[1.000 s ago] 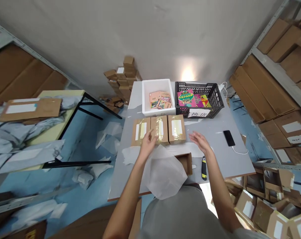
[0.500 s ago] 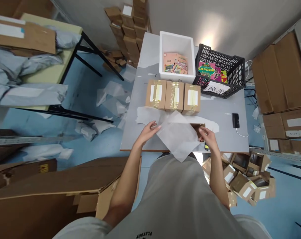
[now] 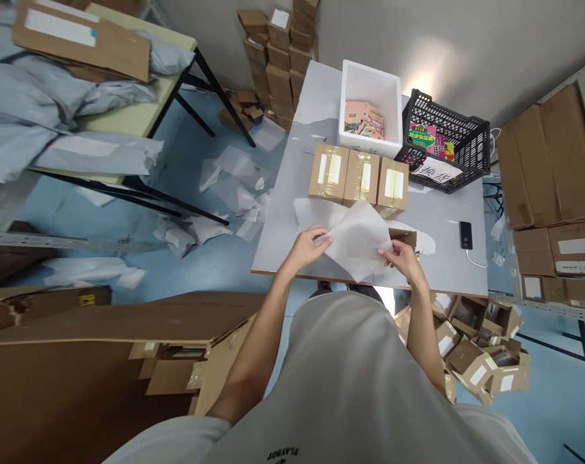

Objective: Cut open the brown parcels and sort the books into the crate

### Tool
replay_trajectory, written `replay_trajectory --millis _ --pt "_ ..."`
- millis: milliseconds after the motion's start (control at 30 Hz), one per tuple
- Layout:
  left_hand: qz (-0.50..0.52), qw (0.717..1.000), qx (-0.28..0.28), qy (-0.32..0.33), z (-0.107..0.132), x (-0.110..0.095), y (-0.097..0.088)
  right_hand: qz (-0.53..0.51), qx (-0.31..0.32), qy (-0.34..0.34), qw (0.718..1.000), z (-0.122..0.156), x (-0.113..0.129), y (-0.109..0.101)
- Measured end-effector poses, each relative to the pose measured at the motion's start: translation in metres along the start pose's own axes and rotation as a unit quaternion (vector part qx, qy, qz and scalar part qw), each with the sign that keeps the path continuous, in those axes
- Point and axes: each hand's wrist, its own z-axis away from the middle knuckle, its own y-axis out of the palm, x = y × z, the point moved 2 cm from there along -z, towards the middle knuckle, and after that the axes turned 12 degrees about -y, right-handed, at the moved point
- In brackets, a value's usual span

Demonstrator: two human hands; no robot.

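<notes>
A white paper sheet (image 3: 357, 240) is held up above the near edge of the grey table (image 3: 447, 251). My left hand (image 3: 307, 243) pinches its left edge and my right hand (image 3: 402, 259) grips its right edge. Behind the sheet an open brown box (image 3: 404, 238) is partly hidden. Three taped cardboard boxes (image 3: 360, 179) stand in a row just beyond it.
A white foam box (image 3: 369, 84) with small packets and a black crate (image 3: 459, 132) with colourful books stand at the back. A phone (image 3: 465, 234) on a cable lies at the right. Cardboard boxes fill the shelves, the floor at right and the left foreground; paper scraps litter the floor.
Both hands came back from the taped boxes and took hold of the white sheet, lifting it. The camera tilted down and the view shifted right.
</notes>
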Motion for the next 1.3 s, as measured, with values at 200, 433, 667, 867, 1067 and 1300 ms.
replay_trajectory --millis 200,433,667,867,1067,1300 --pt "0.15 0.984 0.098 0.015 0.018 -0.058 -0.05 0.018 -0.017 -0.082 0.996 -0.008 0.03 -0.004" --pt "0.252 0.952 0.171 -0.033 0.036 -0.077 -0.07 -0.175 0.124 -0.165 0.963 -0.022 0.091 0.034" --pt "0.285 0.955 -0.069 -0.051 0.062 -0.053 -0.074 -0.193 0.015 -0.131 0.972 0.0 0.098 0.058" --pt "0.197 0.976 -0.048 -0.073 0.086 -0.038 -0.044 -0.174 -0.05 -0.149 0.972 0.008 0.101 0.045" --pt "0.146 0.984 -0.083 -0.053 0.083 -0.044 -0.025 -0.141 -0.003 -0.122 0.982 0.015 0.091 0.048" --pt "0.14 0.988 -0.036 -0.048 0.083 -0.048 -0.029 -0.132 0.0 -0.128 0.983 0.022 0.083 0.031"
